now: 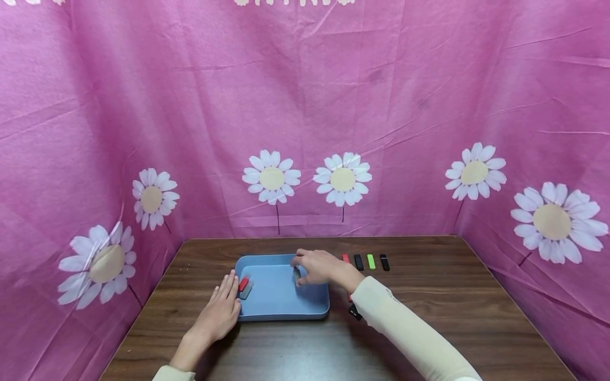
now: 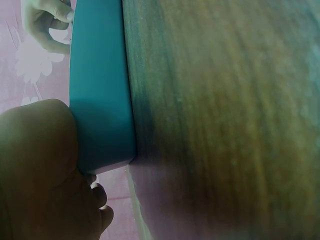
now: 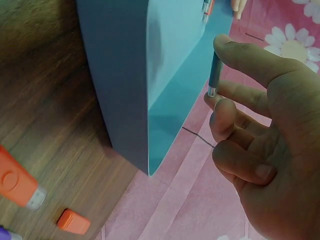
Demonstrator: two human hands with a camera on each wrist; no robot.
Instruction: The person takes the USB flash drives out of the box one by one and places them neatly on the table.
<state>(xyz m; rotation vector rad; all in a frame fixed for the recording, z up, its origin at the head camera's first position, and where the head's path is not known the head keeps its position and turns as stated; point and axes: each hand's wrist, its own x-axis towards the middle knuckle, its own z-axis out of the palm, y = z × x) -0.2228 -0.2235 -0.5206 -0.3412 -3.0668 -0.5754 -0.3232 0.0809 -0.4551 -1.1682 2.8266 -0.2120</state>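
Observation:
My left hand (image 1: 219, 310) rests along the left wall of a blue tray (image 1: 278, 299), its fingers straight against the rim. Over the tray's right part, my right hand (image 1: 318, 266) pinches a dark grey USB stick (image 3: 215, 72) between thumb and fingertip. Its metal plug points away from the thumb in the right wrist view. Inside the tray, at the left, a red USB stick (image 1: 243, 283) and a grey USB stick (image 1: 246, 290) lie side by side.
Right of the tray stand in a row a red stick (image 1: 345, 258), a black one (image 1: 359, 262), a green one (image 1: 371, 261) and another black one (image 1: 384, 262). Nearer, a black item (image 1: 355, 311) is partly under the right sleeve. A pink flowered curtain (image 1: 305, 106) surrounds the wooden table (image 1: 429, 317).

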